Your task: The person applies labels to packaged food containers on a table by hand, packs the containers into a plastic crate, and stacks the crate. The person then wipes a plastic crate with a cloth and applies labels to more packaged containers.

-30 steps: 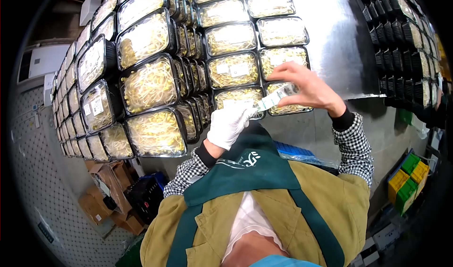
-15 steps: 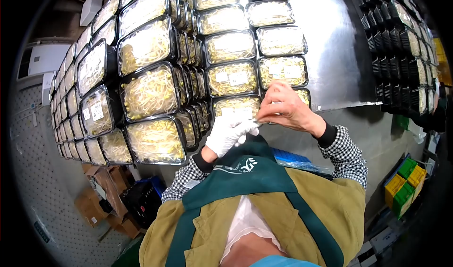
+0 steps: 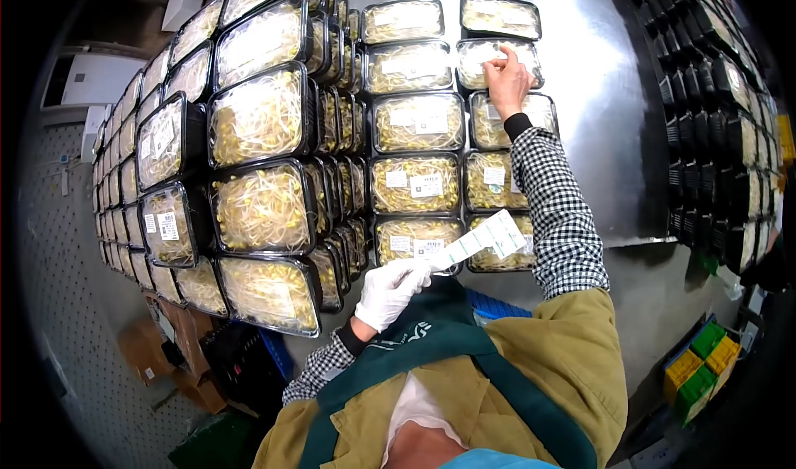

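Observation:
My left hand (image 3: 391, 293), in a white glove, pinches a strip of labels (image 3: 477, 243) that sticks out to the right over the nearest trays. My right hand (image 3: 508, 81) is bare and reaches forward. Its fingers are bent together at the film top of a bean sprout tray (image 3: 473, 72), second from the far end of the right column; whatever is between the fingertips is hidden. Nearer trays, such as the sprout tray (image 3: 417, 184) in the left column, carry white labels (image 3: 426, 186). My right forearm covers part of the right column.
Tall stacks of packed sprout trays (image 3: 261, 208) stand close on the left. More stacked black trays (image 3: 734, 150) line the right side of the metal table (image 3: 609, 137). Green and yellow crates (image 3: 703, 361) and cardboard boxes (image 3: 157, 349) are on the floor.
My right hand has left the left hand and moved forward to a far tray. The label strip now shows plainly in my left hand. The view has shifted, so the trays appear lower.

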Demonstrator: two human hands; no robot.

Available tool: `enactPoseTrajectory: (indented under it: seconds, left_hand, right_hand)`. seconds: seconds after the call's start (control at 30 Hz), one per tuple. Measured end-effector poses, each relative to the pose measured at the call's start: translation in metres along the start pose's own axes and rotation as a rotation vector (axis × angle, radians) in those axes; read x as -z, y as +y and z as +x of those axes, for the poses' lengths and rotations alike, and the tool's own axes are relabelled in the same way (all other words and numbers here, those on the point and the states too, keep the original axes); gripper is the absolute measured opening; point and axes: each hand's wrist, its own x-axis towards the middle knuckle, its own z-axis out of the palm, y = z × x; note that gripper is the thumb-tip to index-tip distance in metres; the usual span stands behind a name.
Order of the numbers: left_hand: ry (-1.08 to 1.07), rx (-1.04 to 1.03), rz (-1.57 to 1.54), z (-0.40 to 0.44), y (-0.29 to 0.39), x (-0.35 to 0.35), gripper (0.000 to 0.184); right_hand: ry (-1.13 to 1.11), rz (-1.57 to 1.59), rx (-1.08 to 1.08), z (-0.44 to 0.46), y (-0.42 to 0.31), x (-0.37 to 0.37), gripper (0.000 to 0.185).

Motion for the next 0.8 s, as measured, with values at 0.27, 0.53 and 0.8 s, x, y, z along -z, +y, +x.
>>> enactPoseTrajectory:
  seconds: [0.27,0.53,0.8]
  left_hand:
    - [0.050,-0.012,-0.072,0.003,-0.007,0.003,0.013]
    - [0.194,-0.123,0.097,0.006,-0.015,0.002,0.010]
    - [0.218,-0.149,0.098,0.007,-0.017,0.000,0.008]
  right_hand:
    - [0.019,-0.032,0.076,0.013,0.014,0.013,0.035]
    - [0.204,-0.060,-0.134,0.101,-0.003,-0.042,0.016]
    - [-0.033,-0.223,-0.078,0.125,0.022,-0.040,0.025]
